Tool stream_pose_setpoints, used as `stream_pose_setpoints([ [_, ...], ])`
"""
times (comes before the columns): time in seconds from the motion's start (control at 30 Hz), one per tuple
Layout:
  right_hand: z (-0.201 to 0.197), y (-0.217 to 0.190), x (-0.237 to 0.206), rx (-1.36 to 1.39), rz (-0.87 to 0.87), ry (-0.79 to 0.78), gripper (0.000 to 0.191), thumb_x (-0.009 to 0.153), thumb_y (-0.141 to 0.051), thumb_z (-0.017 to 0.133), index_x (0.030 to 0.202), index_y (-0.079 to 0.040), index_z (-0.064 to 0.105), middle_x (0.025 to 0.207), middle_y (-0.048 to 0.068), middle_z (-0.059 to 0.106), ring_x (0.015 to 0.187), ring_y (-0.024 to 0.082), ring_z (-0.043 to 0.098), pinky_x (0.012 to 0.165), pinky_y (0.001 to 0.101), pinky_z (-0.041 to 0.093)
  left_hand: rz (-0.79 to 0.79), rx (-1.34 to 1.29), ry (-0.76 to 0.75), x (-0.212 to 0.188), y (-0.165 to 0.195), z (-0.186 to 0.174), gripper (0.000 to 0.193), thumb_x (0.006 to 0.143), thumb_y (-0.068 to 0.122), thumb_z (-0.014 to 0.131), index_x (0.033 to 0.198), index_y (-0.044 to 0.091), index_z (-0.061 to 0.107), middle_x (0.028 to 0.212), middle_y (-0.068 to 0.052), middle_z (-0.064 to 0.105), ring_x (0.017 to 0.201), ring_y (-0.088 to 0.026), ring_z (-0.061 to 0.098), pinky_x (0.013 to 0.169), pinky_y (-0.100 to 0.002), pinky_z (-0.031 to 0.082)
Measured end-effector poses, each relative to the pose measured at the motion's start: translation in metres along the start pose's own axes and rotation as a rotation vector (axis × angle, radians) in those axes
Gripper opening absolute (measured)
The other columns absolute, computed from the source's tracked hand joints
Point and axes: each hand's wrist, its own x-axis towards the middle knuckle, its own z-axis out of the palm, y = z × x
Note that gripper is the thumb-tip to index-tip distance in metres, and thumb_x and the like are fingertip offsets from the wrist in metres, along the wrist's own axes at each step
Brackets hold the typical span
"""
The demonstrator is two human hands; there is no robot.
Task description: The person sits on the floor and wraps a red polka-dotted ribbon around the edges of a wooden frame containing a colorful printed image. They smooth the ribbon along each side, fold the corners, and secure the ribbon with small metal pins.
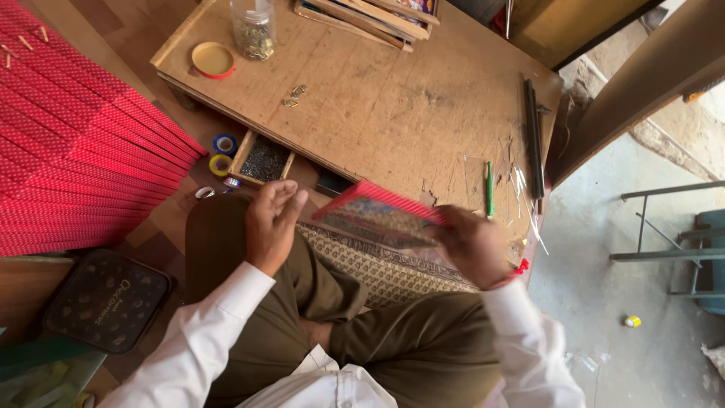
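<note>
The right hand (pixel 476 245) grips the right end of a flat red-edged bundle (pixel 377 215) of thin sticks, held tilted just above the lap and the near edge of the low wooden table (pixel 377 106); it is blurred, so the exact grip is hard to read. The left hand (pixel 272 223) hovers open and loose beside the bundle's left end, apart from it, over the left knee. Held at one end only, the bundle could sag or fan apart and spill sticks onto the patterned cloth (pixel 377 268) below. A swing to the left might also knock the small tray of dark bits (pixel 263 160) or the tape rolls (pixel 223 154) near it.
</note>
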Motion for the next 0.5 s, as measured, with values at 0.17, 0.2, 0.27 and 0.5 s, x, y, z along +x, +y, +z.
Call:
stream_pose_setpoints([
  [0.17,-0.053,0.033,0.010,0.827,0.527,0.023,0.022,0.099,-0.019,0.072,0.107,0.001,0.072,0.089,0.004,0.073,0.077,0.008,0.063,0.066,0.0271,0.053,-0.074,-0.197,-0.016,-0.006,-0.026,0.024,0.060,0.097,0.042,0.068,0.136,-0.001,0.052,0.139,-0.016,0.059,0.130,-0.021,0.057,0.109,-0.035,0.045],
  [0.2,-0.052,0.038,0.013,0.945,0.567,0.064,0.022,0.100,-0.017,0.071,0.109,0.003,0.072,0.092,0.005,0.073,0.078,0.010,0.064,0.069,0.0278,0.054,-0.098,-0.241,-0.048,0.000,-0.027,0.030,0.062,0.097,0.043,0.067,0.138,0.000,0.051,0.143,-0.015,0.057,0.134,-0.021,0.054,0.112,-0.035,0.042],
  [0.27,-0.031,0.049,0.022,1.192,0.639,0.144,0.024,0.102,-0.015,0.069,0.113,0.006,0.071,0.097,0.007,0.073,0.081,0.013,0.067,0.073,0.0293,0.056,-0.198,-0.368,-0.200,0.014,-0.027,0.036,0.066,0.098,0.051,0.062,0.139,-0.001,0.058,0.138,-0.014,0.063,0.129,-0.021,0.057,0.110,-0.035,0.043],
  [0.5,0.073,0.094,-0.005,1.634,0.980,0.086,0.032,0.105,-0.024,0.056,0.118,0.005,0.062,0.110,0.017,0.073,0.093,0.026,0.073,0.085,0.0409,0.062,-0.422,-0.391,-0.136,0.058,-0.031,0.030,0.059,0.091,0.047,0.071,0.127,0.000,0.068,0.121,-0.007,0.069,0.114,-0.017,0.059,0.097,-0.031,0.045],
])
